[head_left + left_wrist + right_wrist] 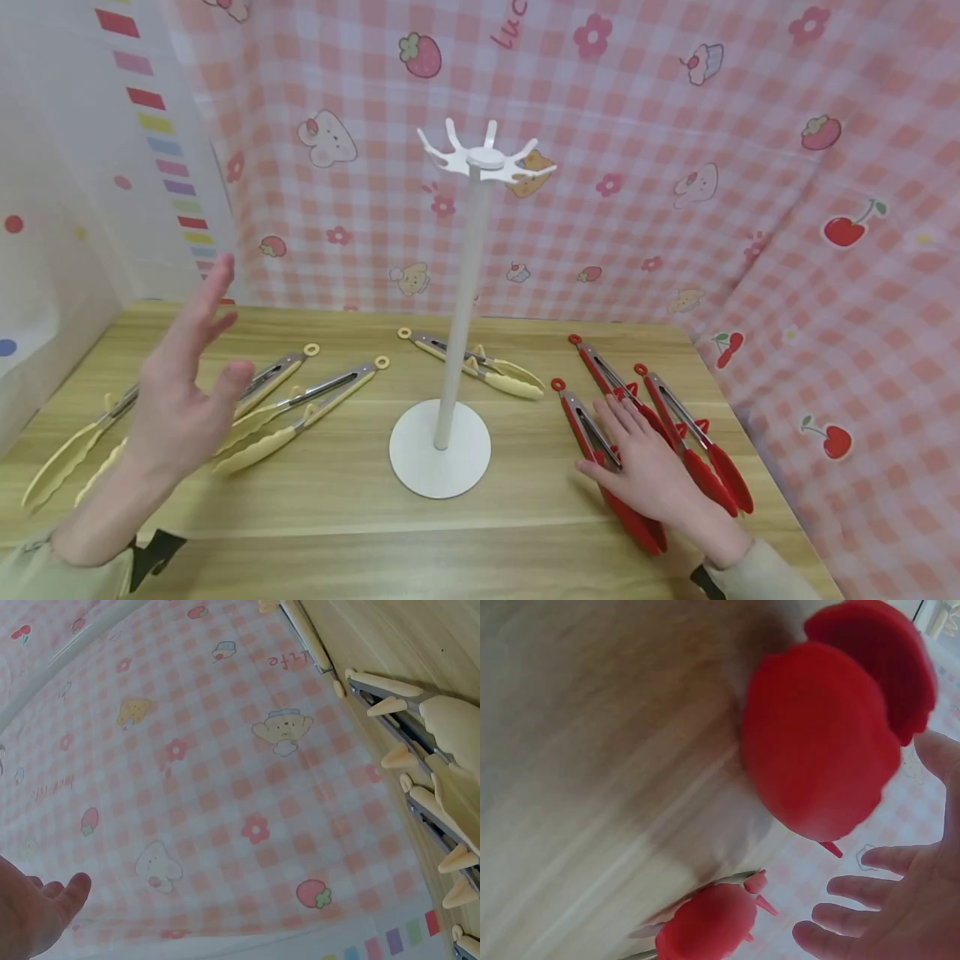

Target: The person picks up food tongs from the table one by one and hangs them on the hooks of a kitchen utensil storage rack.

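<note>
My left hand (176, 408) is raised over the pale yellow tongs (258, 450) on the left, fingers extended and thumb apart, holding nothing. Its fingers (69, 898) show at the lower left of the left wrist view. My right hand (652, 471) hovers palm down among three pairs of red tongs (630, 517), fingers straight and slightly spread. In the right wrist view, the scalloped red heads of one pair (817, 742) are close to its thumb. Between the hands stands a white rack with a round base (416, 462), an upright pole (459, 317) and a ring of upturned hooks (486, 158).
Another pair of yellow tongs (498, 371) lies behind the pole. More yellow tongs (63, 462) lie at the far left, partly behind the left hand. The wooden table (360, 550) meets a pink checked cloth (360, 208) at its back and right.
</note>
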Motion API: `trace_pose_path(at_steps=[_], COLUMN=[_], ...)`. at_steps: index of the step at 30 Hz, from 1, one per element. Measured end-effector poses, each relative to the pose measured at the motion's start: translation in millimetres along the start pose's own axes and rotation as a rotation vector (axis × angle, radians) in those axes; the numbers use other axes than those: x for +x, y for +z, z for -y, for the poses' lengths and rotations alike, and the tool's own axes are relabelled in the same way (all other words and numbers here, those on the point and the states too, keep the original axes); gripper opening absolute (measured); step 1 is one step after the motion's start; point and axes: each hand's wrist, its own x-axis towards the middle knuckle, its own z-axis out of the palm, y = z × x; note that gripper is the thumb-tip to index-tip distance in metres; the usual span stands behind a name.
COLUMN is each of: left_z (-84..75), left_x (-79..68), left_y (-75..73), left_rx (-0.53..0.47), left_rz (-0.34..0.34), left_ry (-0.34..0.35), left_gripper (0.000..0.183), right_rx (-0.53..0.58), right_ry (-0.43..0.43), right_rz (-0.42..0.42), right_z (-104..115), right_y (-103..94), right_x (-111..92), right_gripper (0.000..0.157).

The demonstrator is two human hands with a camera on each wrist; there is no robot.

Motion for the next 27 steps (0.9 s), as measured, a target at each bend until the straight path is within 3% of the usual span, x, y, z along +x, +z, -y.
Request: trace_pose_path(at_steps=[9,27], left_z=[-0.7,-9.0], left_x=[1.4,29.5], left_y=[7.9,17.3], left_rx=[0.003,0.011], left_rz=[0.029,0.029], left_ry=[0.019,-0.038], left_gripper=[0.080,0.079], right_rx=[-0.012,-0.008], right_ry=[-0.003,0.018], right_rz=[0.024,0.060], right_z=[-1,-1], right_y=[4.7,8.5], right_x=[1,5], right_gripper=[0.090,0.094])
